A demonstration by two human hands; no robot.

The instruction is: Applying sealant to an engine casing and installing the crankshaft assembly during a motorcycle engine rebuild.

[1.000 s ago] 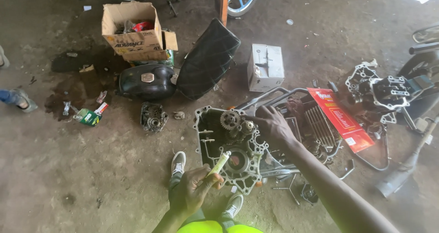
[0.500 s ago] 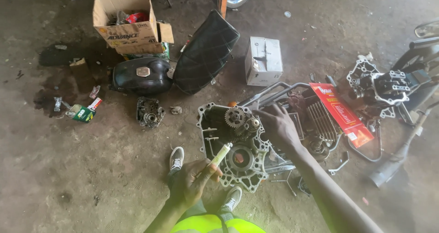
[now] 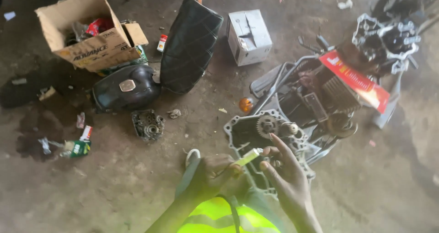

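Engine crankcase half of grey cast metal (image 3: 256, 137), with a toothed gear and round bores showing, lies open side up on the dirty concrete floor (image 3: 114, 192), just ahead of the person's knees. Its lower edge is hidden behind the two hands. Beside it to the right lies a stripped dark engine block with fins (image 3: 320, 96), with a flat red carton (image 3: 354, 80) resting on it. Farther left on the floor lie a black quilted motorcycle seat (image 3: 190, 43), a glossy black fuel tank (image 3: 125, 92), an open brown cardboard box (image 3: 84, 32) and a small grey box (image 3: 249, 34). A smaller round engine part (image 3: 147, 124) sits below the tank.

Over the crankcase, the left hand (image 3: 212, 178) holds a small pale yellow-green tube (image 3: 247, 157), its fingers closed together around the tube's lower end so the tube tilts up to the right. The right hand (image 3: 283, 173) is open, its fingers (image 3: 279, 144) spread apart and slightly curled, the thumb tip close to the tube; whether it touches cannot be told.
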